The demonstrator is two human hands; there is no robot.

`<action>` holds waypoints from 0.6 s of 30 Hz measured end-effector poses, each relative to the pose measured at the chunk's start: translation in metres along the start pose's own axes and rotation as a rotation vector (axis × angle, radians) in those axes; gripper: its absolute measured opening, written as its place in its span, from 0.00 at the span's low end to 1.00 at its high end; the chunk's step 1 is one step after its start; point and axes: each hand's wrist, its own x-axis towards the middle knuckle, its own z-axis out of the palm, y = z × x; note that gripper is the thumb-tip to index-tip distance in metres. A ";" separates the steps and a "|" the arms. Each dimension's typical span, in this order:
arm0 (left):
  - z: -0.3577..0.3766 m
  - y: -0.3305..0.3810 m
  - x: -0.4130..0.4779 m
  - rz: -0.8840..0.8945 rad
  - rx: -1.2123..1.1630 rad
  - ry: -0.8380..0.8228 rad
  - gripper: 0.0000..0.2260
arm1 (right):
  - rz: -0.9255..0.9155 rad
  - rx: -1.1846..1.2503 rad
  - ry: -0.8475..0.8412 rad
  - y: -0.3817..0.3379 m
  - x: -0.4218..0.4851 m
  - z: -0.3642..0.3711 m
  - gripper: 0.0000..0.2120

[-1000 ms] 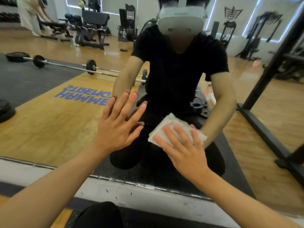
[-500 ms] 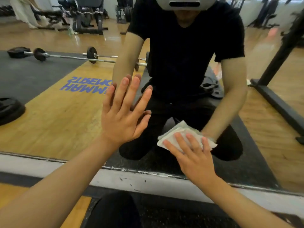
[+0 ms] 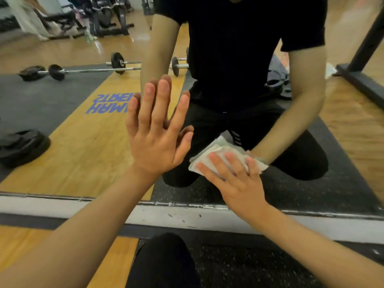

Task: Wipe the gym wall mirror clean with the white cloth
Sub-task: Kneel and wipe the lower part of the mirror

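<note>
We press the white cloth (image 3: 220, 154) on the mirror (image 3: 72, 152) under our straight-fingered right hand (image 3: 234, 179), beside our splayed left hand (image 3: 154, 138); it has slid slightly lower, so we near the bottom edge (image 3: 116, 200).

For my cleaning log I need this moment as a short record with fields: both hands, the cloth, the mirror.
left hand: flat on the mirror, fingers straight, holding nothing
right hand: presses the white cloth onto the glass with straight fingers
white cloth: folded, low on the mirror, above its bottom edge
mirror: reflects a barbell lying on the gym floor
</note>
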 end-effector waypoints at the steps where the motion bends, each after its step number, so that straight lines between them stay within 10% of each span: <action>1: 0.000 0.000 0.000 0.001 0.003 -0.005 0.31 | -0.088 -0.018 -0.063 -0.005 -0.020 0.007 0.34; 8: 0.002 -0.002 -0.003 -0.012 0.016 -0.013 0.32 | -0.514 -0.169 -0.369 0.043 -0.104 0.010 0.38; 18: 0.004 0.001 -0.001 -0.030 0.018 0.008 0.32 | -0.339 -0.094 -0.454 0.108 -0.169 -0.019 0.42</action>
